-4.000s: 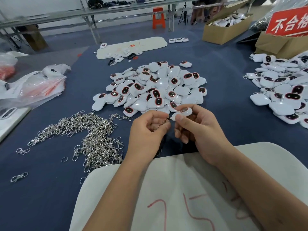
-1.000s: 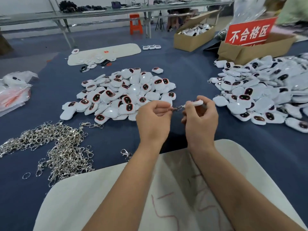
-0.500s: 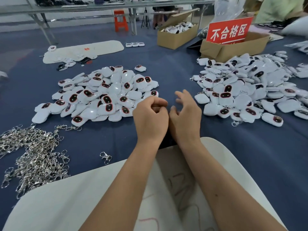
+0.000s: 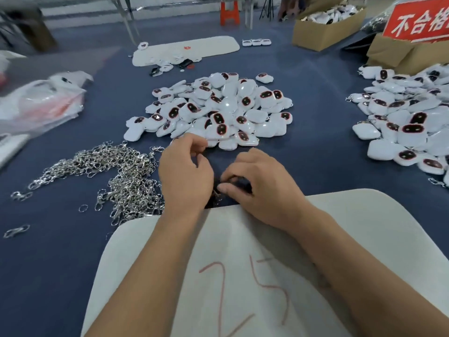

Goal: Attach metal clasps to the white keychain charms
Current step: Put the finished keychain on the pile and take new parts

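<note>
Clasp heap: tangled pile of silver metal clasps lay just left of the left hand.
Left hand: fingers curled; contents could not be told.
Right hand: thumb and fingers pinching over a small clasp between both hands.
Charm pile: heap of white glossy keychain charms with dark red-rimmed faces lay straight ahead, nearer the left hand's fingertips.

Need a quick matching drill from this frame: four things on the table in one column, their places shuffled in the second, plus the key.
Things:
1. pile of metal clasps
2. middle pile of white charms
3. red sign
4. white pad marked 25

Places:
A. far right, on a cardboard box
B. nearest the camera, under both forearms
C. left of the left hand
D. just beyond both hands

Pairs: 1-C, 2-D, 3-A, 4-B
</note>
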